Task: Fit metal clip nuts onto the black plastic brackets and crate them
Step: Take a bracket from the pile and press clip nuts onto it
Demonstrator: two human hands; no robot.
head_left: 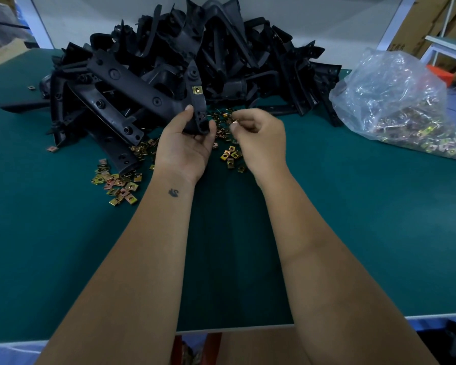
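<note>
Both bare forearms reach forward from the near edge of the green bench (63,246), converging toward its middle. The left hand (187,146) is turned palm up, wrist bent back, with thumb and fingers curled round the lower end of a black plastic bracket (196,101) that it holds upright; a small dark mark shows on the inner wrist. One brass-coloured clip nut (197,90) is already seated on that bracket, about midway up its visible length. The right hand (258,138) hovers just beside it, knuckles toward the camera, fingers curled in with the fingertips (234,125) pinched together on what looks like a single small clip nut, though the piece is mostly hidden and hard to make out. Directly below and between the two hands lies a scatter of loose clip nuts (231,155) on the bench surface, and another cluster of loose nuts (119,185) sits toward the left edge, touching the near end of a long bracket. Behind the hands, filling the far middle of the bench up to its far edge, rises a large heap of black plastic brackets (184,51), tangled and lying at all angles. Toward the right edge of the bench sits a crumpled clear plastic bag (395,101) holding many more clip nuts. No crate shows in the view.
</note>
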